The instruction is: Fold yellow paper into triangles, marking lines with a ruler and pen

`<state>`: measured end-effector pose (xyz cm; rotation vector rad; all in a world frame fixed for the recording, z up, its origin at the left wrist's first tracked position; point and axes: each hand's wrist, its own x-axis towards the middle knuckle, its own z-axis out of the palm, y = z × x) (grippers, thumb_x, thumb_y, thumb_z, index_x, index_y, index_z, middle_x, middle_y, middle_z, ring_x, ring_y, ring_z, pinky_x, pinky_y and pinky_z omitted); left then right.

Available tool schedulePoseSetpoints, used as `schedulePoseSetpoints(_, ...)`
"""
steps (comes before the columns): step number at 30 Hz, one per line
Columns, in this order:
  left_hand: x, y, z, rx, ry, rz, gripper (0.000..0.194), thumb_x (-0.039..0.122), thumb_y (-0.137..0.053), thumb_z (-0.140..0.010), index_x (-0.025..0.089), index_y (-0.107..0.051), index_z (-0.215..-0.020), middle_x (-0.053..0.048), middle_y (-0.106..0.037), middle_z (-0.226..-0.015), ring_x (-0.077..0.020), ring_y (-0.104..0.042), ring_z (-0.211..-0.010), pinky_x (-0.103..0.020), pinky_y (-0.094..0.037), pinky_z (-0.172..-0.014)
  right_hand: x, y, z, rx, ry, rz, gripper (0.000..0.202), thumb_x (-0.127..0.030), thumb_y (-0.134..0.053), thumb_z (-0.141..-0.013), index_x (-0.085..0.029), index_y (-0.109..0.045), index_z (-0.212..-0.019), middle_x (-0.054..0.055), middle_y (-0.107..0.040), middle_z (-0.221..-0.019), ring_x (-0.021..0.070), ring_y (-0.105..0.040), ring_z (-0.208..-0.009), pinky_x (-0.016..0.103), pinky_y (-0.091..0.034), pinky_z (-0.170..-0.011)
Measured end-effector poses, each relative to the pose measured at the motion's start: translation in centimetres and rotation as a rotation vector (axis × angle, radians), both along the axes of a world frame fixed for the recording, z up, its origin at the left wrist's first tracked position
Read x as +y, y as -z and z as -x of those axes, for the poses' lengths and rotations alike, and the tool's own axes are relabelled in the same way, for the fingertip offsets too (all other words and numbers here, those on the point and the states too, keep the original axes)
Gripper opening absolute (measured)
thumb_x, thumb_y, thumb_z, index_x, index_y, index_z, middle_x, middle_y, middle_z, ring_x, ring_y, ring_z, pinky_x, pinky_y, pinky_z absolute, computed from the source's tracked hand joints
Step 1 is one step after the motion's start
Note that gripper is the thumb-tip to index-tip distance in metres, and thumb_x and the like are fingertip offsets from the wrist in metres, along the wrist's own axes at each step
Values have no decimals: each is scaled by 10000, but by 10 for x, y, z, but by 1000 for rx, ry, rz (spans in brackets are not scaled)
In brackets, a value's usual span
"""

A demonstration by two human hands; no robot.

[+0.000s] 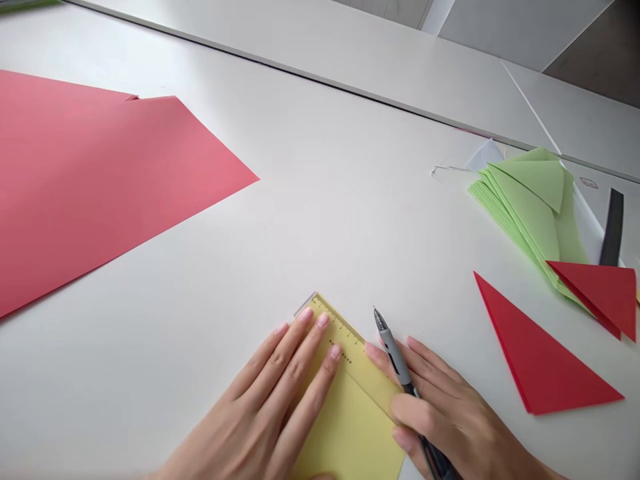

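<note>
Yellow paper [350, 427] lies at the bottom centre, one corner pointing away from me. A clear ruler [345, 333] rests on it along its upper right edge. My left hand [280, 393] lies over the paper and the ruler's left end, fingers stretched out and spread a little. My right hand [440, 407] holds a grey and black pen [397, 360], its tip pointing up and away, off the paper. Fingers of that hand also touch the ruler's right part.
Large pink-red paper [110, 180] spreads across the left. At the right lie folded green papers [540, 207], a red triangle [545, 360], another folded red piece [605, 293] and a black strip [612, 227]. A thin white string [450, 168] lies nearby.
</note>
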<state>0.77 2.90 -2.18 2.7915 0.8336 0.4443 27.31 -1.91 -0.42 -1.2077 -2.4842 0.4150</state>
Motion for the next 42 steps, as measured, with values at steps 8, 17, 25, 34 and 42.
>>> schedulePoseSetpoints(8,-2,-1,2,44,7,14,838,547,-491,-908,190,-104,-1559,-67,-317,-1564,-323,-202,-1473,-451,-311,-1202,3,-1,1,-43,-1,-105,262,-53,-457,-785,-208,-491,-995,112,-519,-1394,264,-526,-1286,427,-512,-1018)
schedulePoseSetpoints(17,-1,-4,-3,66,18,-50,821,579,-449,-930,100,-174,-1539,-140,-278,-1572,-327,-183,-1477,-447,-214,-1222,3,-5,1,-38,-1,-116,240,-34,-442,-818,-168,-498,-1009,137,-559,-1360,257,-526,-1295,385,-429,-1072)
schedulePoseSetpoints(25,-1,-7,-3,71,12,-54,862,618,-450,-915,102,-161,-1542,-140,-281,-1571,-328,-186,-1477,-439,-228,-1222,3,-4,0,-40,-13,-86,202,-75,-435,-865,-173,-489,-1033,118,-509,-1424,237,-467,-1352,369,-357,-1117)
schedulePoseSetpoints(34,-2,-4,-2,73,-3,-24,857,584,-506,-908,160,-134,-1554,-96,-300,-1572,-331,-242,-1461,-448,-282,-1211,2,-4,-1,-29,-12,-69,154,-120,-433,-920,-178,-495,-1048,80,-458,-1477,212,-409,-1394,350,-296,-1155)
schedulePoseSetpoints(42,0,-8,-3,55,25,-74,909,614,-524,-885,81,-183,-1537,-154,-343,-1541,-343,-217,-1467,-442,-236,-1225,-2,1,0,-4,-10,-31,188,-112,-397,-938,-177,-482,-1092,54,-344,-1553,212,-327,-1437,364,-240,-1177)
